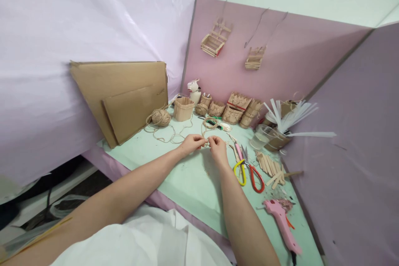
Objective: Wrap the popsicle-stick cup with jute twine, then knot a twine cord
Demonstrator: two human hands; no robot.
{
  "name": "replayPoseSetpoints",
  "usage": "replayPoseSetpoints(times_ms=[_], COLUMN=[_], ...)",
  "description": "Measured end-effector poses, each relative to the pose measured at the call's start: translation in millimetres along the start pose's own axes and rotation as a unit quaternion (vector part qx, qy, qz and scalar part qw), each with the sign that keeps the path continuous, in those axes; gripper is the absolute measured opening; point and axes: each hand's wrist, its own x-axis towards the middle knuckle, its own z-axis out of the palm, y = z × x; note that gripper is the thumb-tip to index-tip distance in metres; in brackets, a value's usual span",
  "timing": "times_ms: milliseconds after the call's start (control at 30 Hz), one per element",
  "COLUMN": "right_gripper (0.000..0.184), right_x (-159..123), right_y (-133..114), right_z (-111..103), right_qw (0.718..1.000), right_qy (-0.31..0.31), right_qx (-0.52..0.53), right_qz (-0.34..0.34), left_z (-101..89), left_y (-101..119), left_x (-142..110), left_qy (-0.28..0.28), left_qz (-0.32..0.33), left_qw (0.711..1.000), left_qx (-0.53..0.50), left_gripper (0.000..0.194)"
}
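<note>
My left hand (pixel 193 143) and my right hand (pixel 217 148) meet over the middle of the table, fingertips almost touching. Both are closed in a pinch on thin jute twine (pixel 204 131), which runs up from the fingers toward a coil of twine (pixel 210 123) behind them. The exact bit between the fingertips is small and partly hidden. A ball of twine (pixel 161 117) lies to the left, its loose strand trailing over the table. Right of my right hand are scissors (pixel 249 170) with one yellow and one red handle, and a pink-handled tool (pixel 238 151).
Wooden sticks (pixel 270 167) and a pink glue gun (pixel 283 224) lie at the right. A clear cup (pixel 261 138) stands beside a bundle of white glue sticks (pixel 288 118). Stick-built containers (pixel 183 110) line the back. Cardboard sheets (pixel 137 108) lean at the left.
</note>
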Motion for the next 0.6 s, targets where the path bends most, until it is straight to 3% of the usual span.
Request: replayPoseSetpoints(times_ms=[367, 600], right_gripper=[0.026, 0.022], right_x=[-3.6, -3.5], right_y=[-6.0, -7.8], right_z=[2.6, 2.7], right_qw=[1.0, 0.999], right_qy=[-0.013, -0.029], right_qx=[0.004, 0.013], right_qz=[-0.018, -0.026], left_z=[-1.8, -0.5], left_y=[0.8, -2.8], left_x=[-0.1, 0.8], left_qy=[0.069, 0.064], left_qz=[0.047, 0.061], left_qw=[0.996, 0.995], left_qx=[0.043, 0.036], left_gripper=[0.026, 0.024])
